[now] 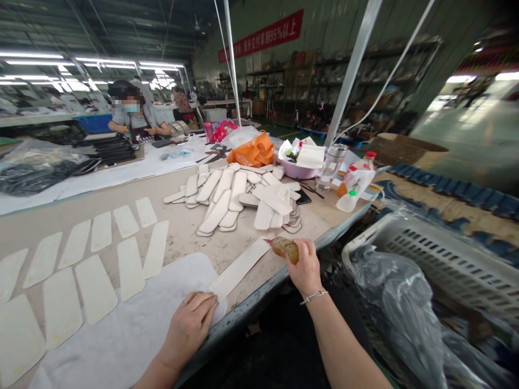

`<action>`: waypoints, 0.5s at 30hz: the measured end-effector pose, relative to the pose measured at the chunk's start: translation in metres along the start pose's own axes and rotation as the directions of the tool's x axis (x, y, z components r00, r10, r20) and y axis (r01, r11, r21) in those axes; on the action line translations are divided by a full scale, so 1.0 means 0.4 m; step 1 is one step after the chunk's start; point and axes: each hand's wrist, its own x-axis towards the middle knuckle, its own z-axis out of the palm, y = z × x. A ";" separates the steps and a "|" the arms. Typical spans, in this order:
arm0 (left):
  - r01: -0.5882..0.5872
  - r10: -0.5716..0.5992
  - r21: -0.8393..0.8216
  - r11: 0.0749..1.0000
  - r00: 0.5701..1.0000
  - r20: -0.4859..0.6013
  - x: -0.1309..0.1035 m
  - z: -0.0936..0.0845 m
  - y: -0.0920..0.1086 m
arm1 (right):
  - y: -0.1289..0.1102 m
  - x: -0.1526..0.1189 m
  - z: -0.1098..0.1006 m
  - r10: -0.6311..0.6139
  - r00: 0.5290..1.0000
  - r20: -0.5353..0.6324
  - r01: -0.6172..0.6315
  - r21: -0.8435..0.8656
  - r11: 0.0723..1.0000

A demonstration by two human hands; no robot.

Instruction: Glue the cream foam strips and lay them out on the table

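Near table edge point(263, 290), white strip point(242, 267)

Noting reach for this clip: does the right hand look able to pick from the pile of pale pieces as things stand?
Probably not quite: the right hand is holding a yellowish bottle. Otherwise the way looks free, as the pile lies just beyond with nothing apparently between.
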 end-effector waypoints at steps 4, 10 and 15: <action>0.013 -0.013 -0.005 1.000 1.000 0.011 -0.004 0.002 -0.001 | -0.001 -0.008 -0.015 0.014 1.000 -0.010 -0.014 -0.011 1.000; 0.037 -0.037 -0.011 0.999 0.999 0.011 -0.007 0.005 -0.001 | -0.005 -0.024 -0.043 0.028 1.000 -0.001 -0.028 -0.014 1.000; 0.031 -0.031 -0.004 0.999 0.999 0.009 -0.007 0.003 0.000 | -0.016 -0.032 -0.060 0.041 0.999 0.031 -0.041 -0.009 0.999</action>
